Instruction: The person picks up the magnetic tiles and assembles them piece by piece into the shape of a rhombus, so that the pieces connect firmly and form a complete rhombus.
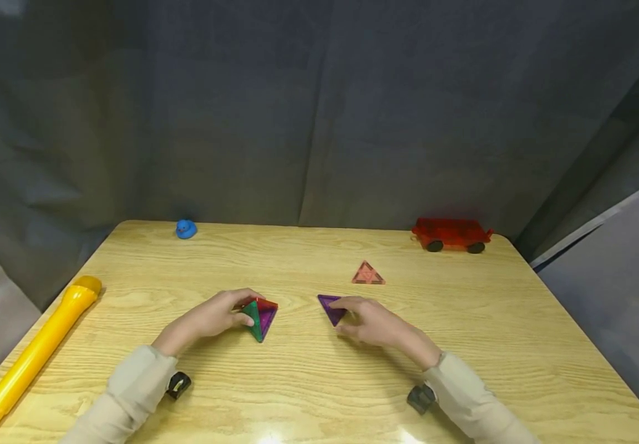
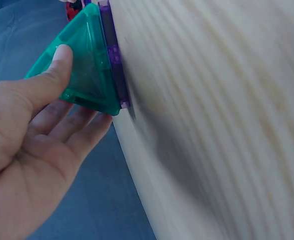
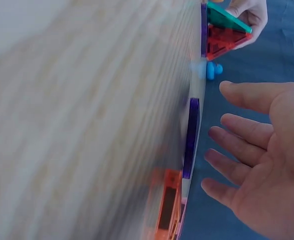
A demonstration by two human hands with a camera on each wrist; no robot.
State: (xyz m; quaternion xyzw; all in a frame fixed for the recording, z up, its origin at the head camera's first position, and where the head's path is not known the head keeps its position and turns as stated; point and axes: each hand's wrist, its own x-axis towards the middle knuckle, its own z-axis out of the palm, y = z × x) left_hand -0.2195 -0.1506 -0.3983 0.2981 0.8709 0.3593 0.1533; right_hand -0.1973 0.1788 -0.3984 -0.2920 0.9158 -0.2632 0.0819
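My left hand (image 1: 221, 314) holds a small group of triangular magnetic tiles, with the thumb on the green tile (image 2: 84, 65) and the fingers behind. A red tile (image 3: 224, 42) leans beside the green one, and both rise from a purple tile (image 1: 266, 317) on the table. My right hand (image 1: 372, 322) hovers over a separate purple triangular tile (image 1: 332, 307) lying flat. In the right wrist view its fingers (image 3: 242, 127) are spread and apart from that tile (image 3: 191, 137). An orange tile (image 3: 168, 207) lies close to the right hand, mostly hidden by it in the head view.
A pinkish triangular tile (image 1: 368, 274) lies beyond my right hand. At the back stand a blue rubber duck (image 1: 185, 229) on the left and a red wheeled car base (image 1: 453, 234) on the right. A yellow tube-like stick (image 1: 39, 348) lies along the left table edge.
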